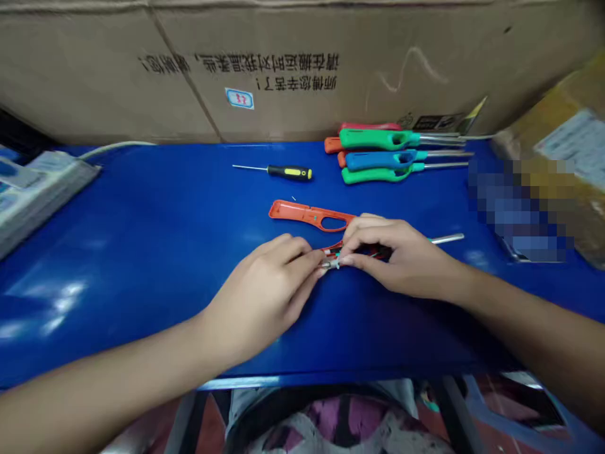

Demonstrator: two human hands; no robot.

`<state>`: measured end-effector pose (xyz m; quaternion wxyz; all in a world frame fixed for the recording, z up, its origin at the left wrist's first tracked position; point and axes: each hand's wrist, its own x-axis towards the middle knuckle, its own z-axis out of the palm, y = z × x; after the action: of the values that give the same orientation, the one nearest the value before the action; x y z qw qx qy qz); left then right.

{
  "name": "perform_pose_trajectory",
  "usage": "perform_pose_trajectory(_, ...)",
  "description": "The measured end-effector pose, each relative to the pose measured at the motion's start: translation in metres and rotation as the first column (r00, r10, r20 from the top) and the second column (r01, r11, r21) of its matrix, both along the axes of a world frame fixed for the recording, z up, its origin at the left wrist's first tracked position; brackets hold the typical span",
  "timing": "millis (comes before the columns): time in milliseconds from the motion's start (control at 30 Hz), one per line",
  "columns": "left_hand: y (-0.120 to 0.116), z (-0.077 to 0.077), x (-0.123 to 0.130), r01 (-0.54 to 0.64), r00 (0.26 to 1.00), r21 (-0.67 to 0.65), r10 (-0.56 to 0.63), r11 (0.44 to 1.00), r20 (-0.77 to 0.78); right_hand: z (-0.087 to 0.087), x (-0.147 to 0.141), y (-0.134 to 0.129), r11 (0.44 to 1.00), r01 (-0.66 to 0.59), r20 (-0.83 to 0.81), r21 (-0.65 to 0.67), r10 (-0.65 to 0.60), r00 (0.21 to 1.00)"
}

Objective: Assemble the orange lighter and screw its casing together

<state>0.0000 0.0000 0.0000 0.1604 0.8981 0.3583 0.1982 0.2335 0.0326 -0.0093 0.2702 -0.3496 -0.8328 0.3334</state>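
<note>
Forearms [118,372] over blue bench [142,328], fingers [307,265] pinching red lighter

My left hand [258,296] closes its fingers on the red lighter body [333,248] between my hands, and my right hand [401,258] grips it too, steel nozzle [447,238] jutting right. Orange shell half [307,215] lies just beyond, below a screwdriver [288,172] and green and blue lighters [392,154].

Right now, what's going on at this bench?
A person's left hand and right hand are both pinching an opened red lighter, its metal tube pointing right. An orange lighter shell lies just beyond them on the blue table. A screwdriver and a stack of colored lighters lie farther back.
</note>
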Motion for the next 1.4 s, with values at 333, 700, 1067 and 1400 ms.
perform_pose_trajectory(333,0.005,-0.005,-0.001,-0.025,0.999,0.028,0.024,0.999,0.038,-0.003,0.002,0.004,0.999,0.027,-0.032,-0.022,-0.028,0.999)
perform_pose_trajectory(700,0.013,-0.009,-0.004,-0.037,0.999,0.008,0.037,0.999,0.036,0.001,0.003,0.003,0.987,0.092,0.025,-0.129,-0.089,0.996)
perform_pose_trajectory(1067,0.013,-0.009,-0.003,-0.019,0.998,0.028,0.017,0.999,0.064,-0.001,0.003,0.004,0.987,0.069,-0.001,-0.146,-0.07,0.998)
perform_pose_trajectory(1400,0.013,-0.007,-0.004,-0.018,0.998,0.044,0.014,0.999,0.069,0.002,0.003,0.003,0.989,0.046,0.008,-0.143,-0.046,0.999)
